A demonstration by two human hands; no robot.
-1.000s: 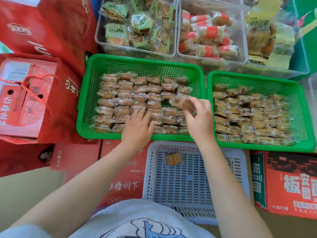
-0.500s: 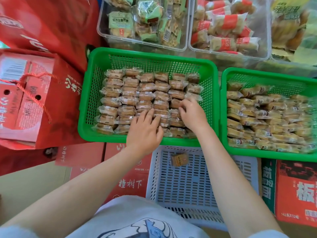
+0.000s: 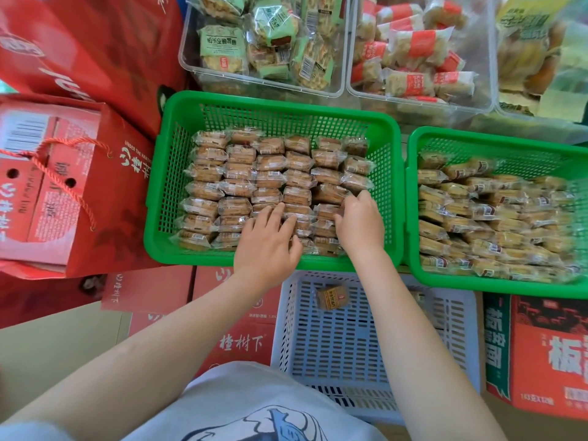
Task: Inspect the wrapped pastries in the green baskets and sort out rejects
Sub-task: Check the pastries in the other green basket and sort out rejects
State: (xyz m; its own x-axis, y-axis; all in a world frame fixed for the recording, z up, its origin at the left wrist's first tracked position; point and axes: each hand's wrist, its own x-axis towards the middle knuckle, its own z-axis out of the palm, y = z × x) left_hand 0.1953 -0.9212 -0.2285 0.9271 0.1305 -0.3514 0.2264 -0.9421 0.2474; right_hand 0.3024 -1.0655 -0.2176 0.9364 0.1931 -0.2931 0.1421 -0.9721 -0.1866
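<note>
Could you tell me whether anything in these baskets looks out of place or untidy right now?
One small packet lies alone in the pale slotted basket, apart from the rest. The left green basket holds neat rows; the right green basket looks more jumbled.

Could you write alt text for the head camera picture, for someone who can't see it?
A person's left hand and right hand rest on rows of wrapped pastries in the left green basket. A second green basket sits to its right, and a pale blue basket nearer the person holds one small packet.
</note>
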